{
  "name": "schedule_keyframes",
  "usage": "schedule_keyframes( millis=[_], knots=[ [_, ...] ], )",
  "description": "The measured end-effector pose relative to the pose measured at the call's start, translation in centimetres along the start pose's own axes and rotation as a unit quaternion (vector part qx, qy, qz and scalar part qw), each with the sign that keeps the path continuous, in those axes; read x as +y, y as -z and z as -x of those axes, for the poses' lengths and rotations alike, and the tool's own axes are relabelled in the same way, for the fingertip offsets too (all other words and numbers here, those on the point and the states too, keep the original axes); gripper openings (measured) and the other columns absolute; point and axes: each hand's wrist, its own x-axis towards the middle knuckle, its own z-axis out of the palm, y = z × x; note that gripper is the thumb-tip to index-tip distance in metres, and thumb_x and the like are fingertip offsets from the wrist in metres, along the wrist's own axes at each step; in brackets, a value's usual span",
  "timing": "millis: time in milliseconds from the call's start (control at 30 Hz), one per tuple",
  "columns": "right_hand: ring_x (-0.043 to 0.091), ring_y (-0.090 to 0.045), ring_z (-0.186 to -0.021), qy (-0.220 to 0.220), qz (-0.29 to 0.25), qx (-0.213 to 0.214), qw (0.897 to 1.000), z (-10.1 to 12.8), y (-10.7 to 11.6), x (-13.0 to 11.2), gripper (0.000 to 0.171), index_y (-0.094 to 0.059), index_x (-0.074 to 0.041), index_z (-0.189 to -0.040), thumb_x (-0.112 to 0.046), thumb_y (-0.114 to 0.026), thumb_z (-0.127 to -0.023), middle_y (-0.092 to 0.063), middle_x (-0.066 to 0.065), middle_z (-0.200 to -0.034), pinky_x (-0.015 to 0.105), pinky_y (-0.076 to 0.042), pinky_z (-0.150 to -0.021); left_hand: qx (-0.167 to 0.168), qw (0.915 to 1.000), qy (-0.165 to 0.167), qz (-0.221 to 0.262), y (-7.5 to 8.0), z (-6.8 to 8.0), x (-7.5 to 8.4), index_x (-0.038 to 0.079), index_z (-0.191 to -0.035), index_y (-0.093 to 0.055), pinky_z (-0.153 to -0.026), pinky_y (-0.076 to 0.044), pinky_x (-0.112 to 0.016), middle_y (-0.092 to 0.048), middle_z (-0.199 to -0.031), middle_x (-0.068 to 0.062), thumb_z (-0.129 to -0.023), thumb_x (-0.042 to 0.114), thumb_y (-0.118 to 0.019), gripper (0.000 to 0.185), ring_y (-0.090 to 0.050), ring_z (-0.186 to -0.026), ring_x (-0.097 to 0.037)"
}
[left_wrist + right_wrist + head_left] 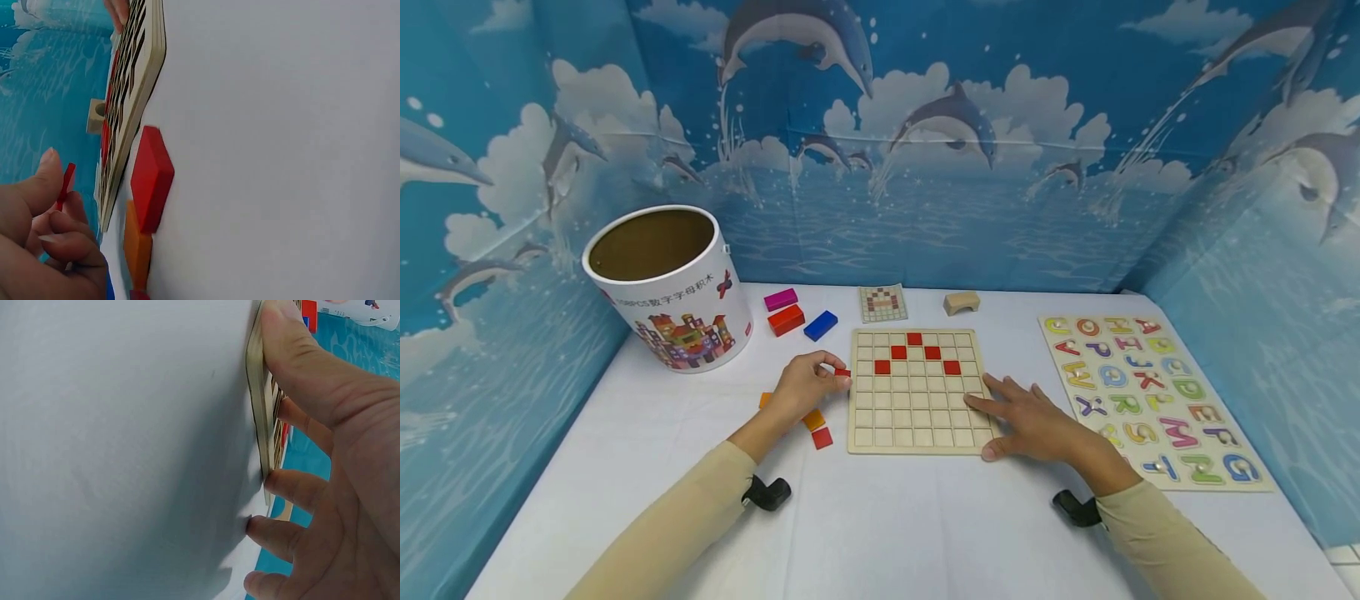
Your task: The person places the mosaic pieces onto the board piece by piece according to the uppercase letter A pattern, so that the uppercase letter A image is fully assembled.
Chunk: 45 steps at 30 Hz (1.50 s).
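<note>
A wooden grid board [917, 417] lies in the middle of the white table, with several red tiles [913, 338] set in its upper rows. My left hand [820, 377] hovers at the board's left edge and pinches a small red tile [843, 372] between thumb and fingers; in the left wrist view that red tile [65, 184] stands edge-on beside the board's edge [139, 87]. My right hand [1009, 417] lies flat, fingers spread, on the board's lower right corner. In the right wrist view the thumb [300, 350] presses on the board's rim [255, 406].
Loose red [822, 437] and orange [814, 419] tiles lie by my left wrist. Behind the board are magenta [780, 299], red [786, 319] and blue [820, 325] blocks, a pattern card [882, 303] and a wooden arch [961, 302]. A cardboard bucket [666, 287] stands back left, an alphabet puzzle [1150, 396] on the right.
</note>
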Motion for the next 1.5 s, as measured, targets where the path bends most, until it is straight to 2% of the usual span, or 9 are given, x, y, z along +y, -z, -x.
schedule_keyframes(
  millis=[267, 333, 467, 600, 967, 1133, 1300, 1400, 1500],
  knots=[
    [0.055, -0.016, -0.149, -0.002, -0.006, -0.001, 1.000, 0.0, -0.1, 0.0, 0.088, -0.046, -0.020, -0.154, -0.059, -0.075, -0.081, -0.023, 0.024, -0.165, 0.076, -0.010, -0.112, -0.037, 0.9988, -0.029, -0.011, -3.0, -0.7, 1.4, 0.014, -0.111, -0.071, -0.067, -0.045, -0.029, -0.060, -0.087, -0.004, -0.087, 0.017, -0.082, 0.026, -0.056, -0.082, -0.020],
    [0.055, -0.016, -0.149, -0.002, -0.008, -0.002, 1.000, 0.0, -0.1, 0.1, 0.088, -0.046, -0.021, -0.155, -0.060, -0.075, -0.081, -0.022, 0.023, -0.165, 0.076, -0.010, -0.112, -0.041, 0.9984, -0.033, -0.022, -3.7, -0.7, 1.7, 0.014, -0.111, -0.072, -0.069, -0.047, -0.029, -0.061, -0.088, -0.004, -0.087, 0.017, -0.081, 0.026, -0.056, -0.083, -0.020],
    [0.055, -0.015, -0.149, 0.000, -0.008, -0.002, 1.000, -0.1, -0.1, 0.1, 0.088, -0.046, -0.021, -0.155, -0.061, -0.074, -0.081, -0.022, 0.023, -0.166, 0.076, -0.010, -0.112, -0.034, 0.9955, -0.065, -0.060, -4.6, -1.0, 1.9, 0.013, -0.111, -0.072, -0.067, -0.046, -0.030, -0.062, -0.083, -0.002, -0.087, 0.018, -0.081, 0.026, -0.056, -0.077, -0.018],
    [0.056, -0.016, -0.149, 0.002, -0.004, 0.000, 1.000, -0.2, -0.1, 0.1, 0.088, -0.046, -0.021, -0.155, -0.061, -0.074, -0.081, -0.022, 0.023, -0.166, 0.076, -0.010, -0.112, -0.027, 0.9906, -0.096, -0.093, -4.8, -1.2, 2.0, 0.011, -0.112, -0.072, -0.063, -0.044, -0.030, -0.060, -0.078, -0.001, -0.087, 0.018, -0.082, 0.028, -0.054, -0.071, -0.016],
    [0.055, -0.016, -0.149, -0.003, -0.004, -0.002, 1.000, -0.3, -0.1, 0.1, 0.090, -0.047, -0.020, -0.154, -0.061, -0.075, -0.080, -0.023, 0.023, -0.165, 0.076, -0.009, -0.112, -0.035, 0.9873, -0.100, -0.118, -4.7, -1.1, 2.1, 0.012, -0.119, -0.073, -0.065, -0.042, -0.029, -0.058, -0.080, -0.001, -0.088, 0.016, -0.080, 0.032, -0.053, -0.075, -0.017],
    [0.055, -0.016, -0.149, -0.003, -0.003, -0.003, 1.000, -0.3, -0.2, 0.1, 0.089, -0.047, -0.020, -0.154, -0.061, -0.075, -0.080, -0.023, 0.023, -0.165, 0.075, -0.010, -0.113, -0.030, 0.9907, -0.091, -0.096, -2.9, -0.9, 2.1, 0.015, -0.122, -0.072, -0.064, -0.044, -0.029, -0.060, -0.086, -0.003, -0.091, 0.018, -0.077, 0.031, -0.055, -0.077, -0.019],
    [0.055, -0.015, -0.149, -0.009, -0.005, -0.006, 1.000, -0.3, -0.1, 0.0, 0.089, -0.046, -0.020, -0.154, -0.060, -0.075, -0.081, -0.022, 0.023, -0.166, 0.075, -0.009, -0.113, -0.020, 0.9952, -0.052, -0.080, 1.2, -0.6, 1.7, 0.018, -0.128, -0.070, -0.070, -0.049, -0.029, -0.062, -0.103, -0.006, -0.098, 0.024, -0.070, 0.030, -0.057, -0.092, -0.024],
    [0.055, -0.015, -0.149, -0.012, -0.006, -0.006, 1.000, -0.2, 0.0, -0.1, 0.089, -0.046, -0.020, -0.154, -0.060, -0.076, -0.080, -0.022, 0.023, -0.166, 0.075, -0.009, -0.113, -0.021, 0.9960, -0.024, -0.084, 3.9, -0.2, 0.8, 0.019, -0.129, -0.068, -0.071, -0.050, -0.030, -0.061, -0.110, -0.007, -0.099, 0.026, -0.068, 0.031, -0.055, -0.097, -0.026],
    [0.055, -0.015, -0.149, -0.011, -0.009, -0.006, 1.000, -0.1, 0.0, 0.0, 0.089, -0.046, -0.019, -0.154, -0.059, -0.076, -0.080, -0.022, 0.023, -0.166, 0.075, -0.009, -0.113, -0.030, 0.9949, -0.007, -0.096, 5.9, 0.6, -0.7, 0.017, -0.128, -0.068, -0.071, -0.051, -0.030, -0.062, -0.109, -0.008, -0.100, 0.026, -0.067, 0.030, -0.056, -0.094, -0.026]
  ],
)
